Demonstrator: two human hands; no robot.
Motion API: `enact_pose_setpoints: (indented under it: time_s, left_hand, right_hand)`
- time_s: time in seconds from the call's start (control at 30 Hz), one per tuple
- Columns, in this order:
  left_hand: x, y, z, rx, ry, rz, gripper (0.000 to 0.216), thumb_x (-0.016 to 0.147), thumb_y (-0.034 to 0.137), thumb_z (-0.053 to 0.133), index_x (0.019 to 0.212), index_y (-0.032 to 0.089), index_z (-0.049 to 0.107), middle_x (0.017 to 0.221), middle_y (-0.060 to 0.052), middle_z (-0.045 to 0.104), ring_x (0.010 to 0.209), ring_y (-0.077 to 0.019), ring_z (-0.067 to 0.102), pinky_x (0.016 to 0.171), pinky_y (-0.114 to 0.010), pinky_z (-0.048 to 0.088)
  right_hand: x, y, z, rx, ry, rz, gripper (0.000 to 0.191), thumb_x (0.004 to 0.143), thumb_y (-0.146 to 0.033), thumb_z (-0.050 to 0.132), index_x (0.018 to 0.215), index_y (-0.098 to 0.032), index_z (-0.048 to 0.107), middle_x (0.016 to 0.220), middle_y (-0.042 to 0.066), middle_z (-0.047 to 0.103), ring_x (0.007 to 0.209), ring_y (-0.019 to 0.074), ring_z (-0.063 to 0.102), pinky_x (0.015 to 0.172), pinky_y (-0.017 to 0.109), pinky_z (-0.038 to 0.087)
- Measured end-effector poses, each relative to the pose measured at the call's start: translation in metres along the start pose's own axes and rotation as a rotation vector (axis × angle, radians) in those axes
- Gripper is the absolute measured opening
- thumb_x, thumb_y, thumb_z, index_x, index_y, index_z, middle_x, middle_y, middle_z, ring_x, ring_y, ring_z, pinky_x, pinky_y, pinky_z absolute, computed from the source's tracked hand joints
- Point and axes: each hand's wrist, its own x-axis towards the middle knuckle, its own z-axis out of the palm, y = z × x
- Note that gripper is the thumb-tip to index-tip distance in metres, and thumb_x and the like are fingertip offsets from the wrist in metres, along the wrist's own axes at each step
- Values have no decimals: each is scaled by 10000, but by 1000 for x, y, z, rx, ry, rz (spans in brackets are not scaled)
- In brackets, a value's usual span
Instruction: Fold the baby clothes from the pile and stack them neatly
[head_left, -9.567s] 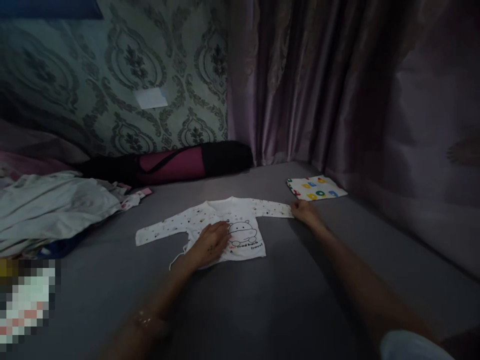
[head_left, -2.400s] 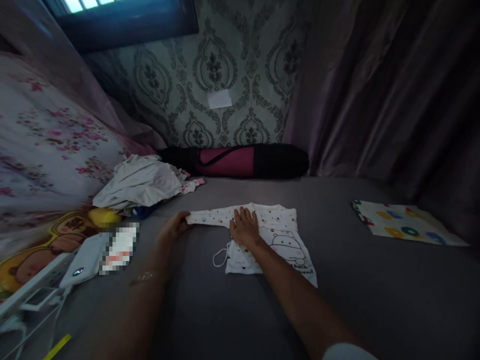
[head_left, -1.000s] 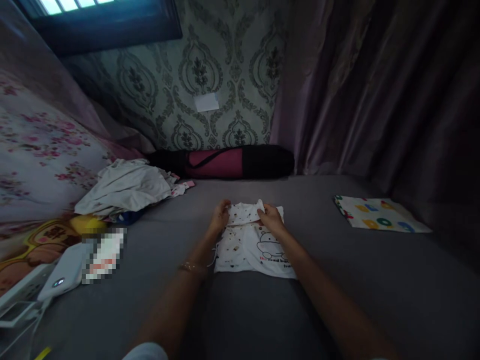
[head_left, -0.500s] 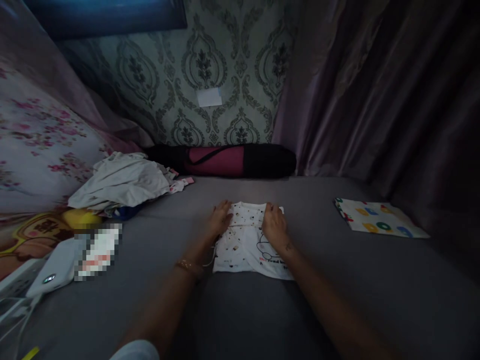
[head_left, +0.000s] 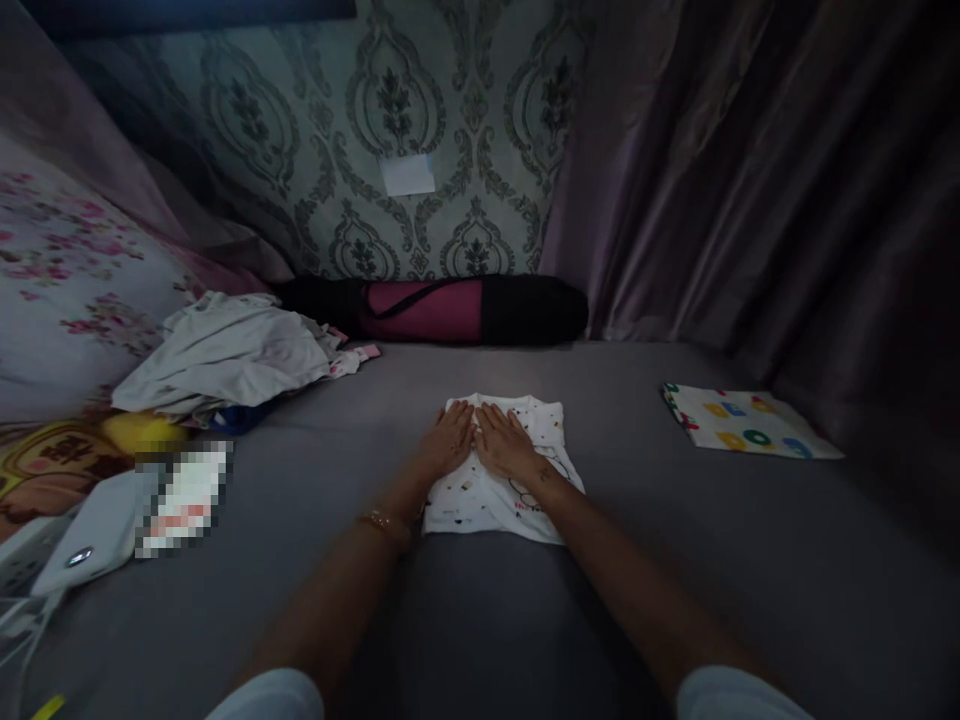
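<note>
A small white garment (head_left: 469,505) with a scattered print, a line drawing and lettering lies folded on the grey bed sheet (head_left: 315,580). My left hand (head_left: 450,440) rests flat on its upper left part, fingers stretched forward. Right beside it, my right hand (head_left: 506,440) also lies flat on the cloth, palm down. The hands nearly meet at the fingertips. Neither one grips the fabric. Part of the drawing and lettering is hidden under my right hand and forearm.
A folded cloth with colourful letters (head_left: 754,422) lies to the right. Crumpled light clothes (head_left: 232,350) are heaped at the left, near a white power bank (head_left: 97,535) with cables. A black and maroon long bag (head_left: 427,310) lies along the wall.
My right hand has moved left from the garment's right edge to its middle and flattened. My left hand has shifted slightly inward onto the cloth. The view has tilted down a little.
</note>
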Motion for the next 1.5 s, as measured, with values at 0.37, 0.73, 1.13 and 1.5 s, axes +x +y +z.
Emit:
enact_pose_setpoints:
  time_s: [0.37, 0.73, 1.13, 1.5]
  left_hand:
    - [-2, 0, -1, -89, -35, -38, 628, 943, 539, 280, 1448, 167, 325, 1518, -151, 309, 1422, -280, 221, 1131, -524, 183]
    - [-2, -2, -2, -109, -79, -55, 676, 935, 581, 242, 1458, 157, 307, 1528, -143, 290, 1429, -279, 197, 1147, -506, 115]
    - [-19, 35, -29, -5, 75, 44, 563, 961, 424, 290, 1443, 135, 334, 1526, -154, 290, 1432, -270, 192, 1164, -497, 83]
    - [-80, 62, -30, -54, -169, 191, 620, 972, 492, 201, 1465, 126, 288, 1542, -135, 245, 1438, -234, 166, 1172, -444, 107]
  right_hand:
    - [-20, 31, -12, -75, -22, 43, 577, 972, -374, 235, 1448, -63, 332, 1521, 135, 297, 1418, 231, 215, 1155, 440, 106]
    - [-40, 57, -18, -93, -38, 125, 585, 969, -379, 249, 1462, -69, 301, 1541, 126, 254, 1422, 238, 197, 1154, 418, 122]
    - [-75, 44, -41, 12, -8, -48, 540, 978, -368, 242, 1464, -146, 319, 1552, 108, 229, 1440, 205, 132, 1163, 453, 71]
    - [-107, 23, -35, 23, -111, -222, 543, 978, -371, 283, 1478, -158, 297, 1539, 124, 257, 1424, 233, 199, 1160, 470, 105]
